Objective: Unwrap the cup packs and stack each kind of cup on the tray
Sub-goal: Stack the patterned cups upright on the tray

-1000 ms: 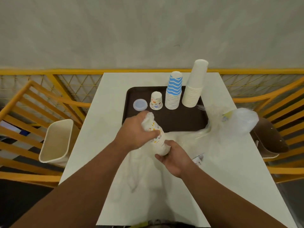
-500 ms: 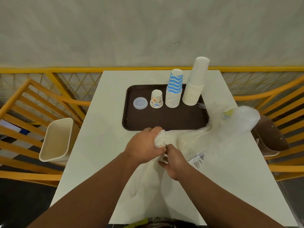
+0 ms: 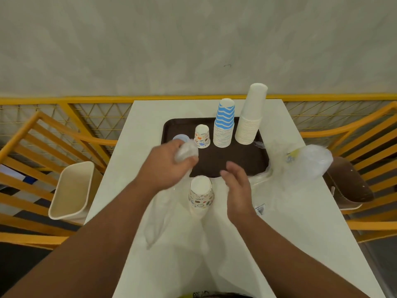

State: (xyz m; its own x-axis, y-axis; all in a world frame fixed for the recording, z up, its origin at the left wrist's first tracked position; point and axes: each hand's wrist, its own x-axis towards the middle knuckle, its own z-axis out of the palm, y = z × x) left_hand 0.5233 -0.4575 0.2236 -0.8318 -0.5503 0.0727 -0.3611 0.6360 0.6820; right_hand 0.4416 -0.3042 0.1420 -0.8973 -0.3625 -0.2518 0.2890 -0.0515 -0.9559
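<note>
A stack of printed paper cups [image 3: 201, 195] stands upside down on the white table [image 3: 296, 233], just in front of the brown tray [image 3: 236, 160]. My left hand [image 3: 165, 166] grips a bunch of clear plastic wrap [image 3: 185, 152], lifted above the stack; the wrap trails down past the cups. Beside the stack on its right, my right hand [image 3: 236, 188] hovers with straight fingers and holds nothing. On the tray stand one printed cup [image 3: 202, 136], a blue-striped stack [image 3: 224, 123] and a tall white stack [image 3: 251, 115].
A small pale lid [image 3: 180, 138] lies at the tray's left, partly behind my left hand. Loose clear wrappers [image 3: 305, 160] are piled at the table's right edge. A cream bin [image 3: 73, 190] stands left of the table and a brown chair seat [image 3: 348, 181] right. Yellow railings surround the table.
My left hand has pulled the wrap up and to the left off the printed cups. My right hand let go, and the stack now stands bare on the table.
</note>
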